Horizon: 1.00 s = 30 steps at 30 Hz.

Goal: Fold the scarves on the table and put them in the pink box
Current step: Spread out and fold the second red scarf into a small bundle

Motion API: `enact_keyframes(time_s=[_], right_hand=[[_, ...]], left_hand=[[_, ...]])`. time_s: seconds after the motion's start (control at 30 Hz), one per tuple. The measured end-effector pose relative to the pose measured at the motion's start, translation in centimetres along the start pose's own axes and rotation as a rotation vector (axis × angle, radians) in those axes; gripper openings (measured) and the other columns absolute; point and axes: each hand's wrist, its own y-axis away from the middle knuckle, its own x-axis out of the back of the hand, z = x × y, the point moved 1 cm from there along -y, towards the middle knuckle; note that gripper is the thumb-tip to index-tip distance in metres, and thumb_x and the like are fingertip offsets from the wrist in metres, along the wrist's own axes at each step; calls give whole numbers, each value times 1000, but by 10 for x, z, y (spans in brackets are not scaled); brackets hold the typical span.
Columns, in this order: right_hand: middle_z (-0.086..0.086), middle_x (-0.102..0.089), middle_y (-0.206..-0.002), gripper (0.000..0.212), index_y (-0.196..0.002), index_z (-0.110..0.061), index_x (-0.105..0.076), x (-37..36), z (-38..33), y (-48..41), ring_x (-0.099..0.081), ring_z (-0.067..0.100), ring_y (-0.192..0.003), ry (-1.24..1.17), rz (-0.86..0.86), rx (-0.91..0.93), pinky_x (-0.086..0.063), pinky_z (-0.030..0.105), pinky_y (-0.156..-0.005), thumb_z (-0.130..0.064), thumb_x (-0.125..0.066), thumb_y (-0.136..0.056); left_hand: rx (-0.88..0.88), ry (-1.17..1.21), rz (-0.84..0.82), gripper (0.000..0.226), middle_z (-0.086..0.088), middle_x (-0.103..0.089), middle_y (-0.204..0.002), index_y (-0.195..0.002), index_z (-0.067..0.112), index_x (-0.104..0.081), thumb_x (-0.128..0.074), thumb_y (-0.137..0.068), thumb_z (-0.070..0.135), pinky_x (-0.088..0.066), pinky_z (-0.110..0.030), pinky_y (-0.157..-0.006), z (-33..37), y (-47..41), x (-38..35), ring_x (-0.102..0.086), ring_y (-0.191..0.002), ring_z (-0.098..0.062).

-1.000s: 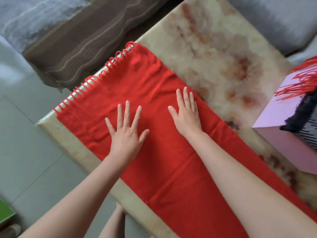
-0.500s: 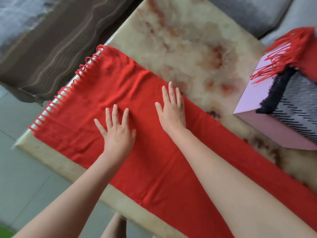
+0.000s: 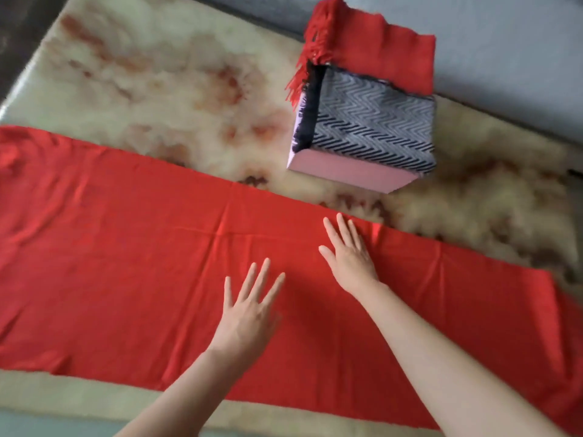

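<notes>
Fingers [image 3: 260,277] of the left hand [image 3: 249,313] were straight and fanned wide, holding nothing, over a long red fabric scarf [image 3: 142,263]; motion blur left it unclear whether the palm touched the cloth. The right hand [image 3: 350,257] lay flat on the same scarf near its far edge, its fingers [image 3: 342,228] straight and closer together, also gripping nothing. Both bare forearms reached in from the bottom of the frame, the right hand further forward than the left. The red fabric scarf was spread out unfolded along the near side of a cream stone tabletop with rust-brown mottling [image 3: 173,74], running from the left edge of the view to the right, with a few shallow creases near its middle and its right end reaching the table's near corner. Beyond it, apart from the cloth, stood a rectangular pink cardboard box [image 3: 347,175], open at the top. Inside it were 2 folded scarves: a black-and-white zigzag-patterned scarf [image 3: 372,127] filled the near part, and a red fringed scarf [image 3: 378,52] sat at the far end, its fringe spilling over the box's left wall. Grey upholstery [image 3: 504,58] ran along the far side of the table behind the box.
</notes>
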Motion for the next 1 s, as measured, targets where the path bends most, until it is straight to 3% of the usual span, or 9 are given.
enact_keyframes(time_s=[0.07,0.17,0.3,0.43,0.53,0.67,0.83,1.0], right_hand=[[-4,6,-160,59,-152,-29,-7,7,17,-15,6,19,-147,-87,-9,33,-3,38,-119,-41,-35,-100],[-3,-1,-160,56,-151,-22,-20,13,32,-15,-10,23,-147,-246,46,102,-12,39,-118,-36,-39,-100],[4,-8,-160,53,-149,-17,-26,5,77,44,-13,23,-146,-292,243,72,-12,39,-118,-32,-41,-100],[4,3,-160,60,-151,-23,-15,-22,146,95,-4,24,-147,-198,132,-123,-10,39,-118,-43,-36,-99],[2,7,-160,63,-151,-32,-5,-25,197,84,6,22,-147,-78,111,-66,-1,39,-119,-46,-37,-98],[6,-4,-160,59,-151,-25,-15,-5,252,45,-3,26,-147,-143,200,-138,-6,40,-118,-41,-37,-99],[10,-9,-159,57,-149,-14,-25,2,300,62,-7,28,-147,-186,309,-198,-7,41,-118,-39,-39,-100],[6,0,-160,64,-152,-24,-10,-33,345,113,-2,26,-147,-140,249,-239,-9,46,-118,-45,-37,-98]], left_hand=[[8,-7,-11,77,-11,-27,-153,-142,21,-44,-74,-74,41,-32,-64,-99,23,-12,-11,-24,-140,-32],[67,20,-43,68,-10,7,-159,-151,25,-15,-48,-94,43,-7,-58,-113,55,-32,-22,12,-144,-29],[6,-3,-134,65,-3,22,-157,-151,29,2,-33,-99,43,0,-52,-116,118,-49,-29,22,-144,-22],[-100,-62,-204,67,1,28,-154,-151,33,6,-34,-98,46,4,-58,-113,176,-58,-49,32,-137,-17],[-75,-104,-156,70,2,30,-154,-148,37,11,-35,-96,50,4,-66,-108,208,-85,-63,30,-140,-25],[-50,-102,-64,69,-1,22,-157,-150,35,4,-37,-96,48,3,-65,-109,237,-130,-65,22,-143,-29],[-166,-58,-49,63,-1,10,-159,-152,27,-9,-39,-98,41,2,-57,-115,285,-175,-61,14,-146,-24],[-184,-132,-98,67,-6,17,-158,-151,27,-4,-38,-97,47,1,-64,-110,323,-196,-71,18,-144,-29]])
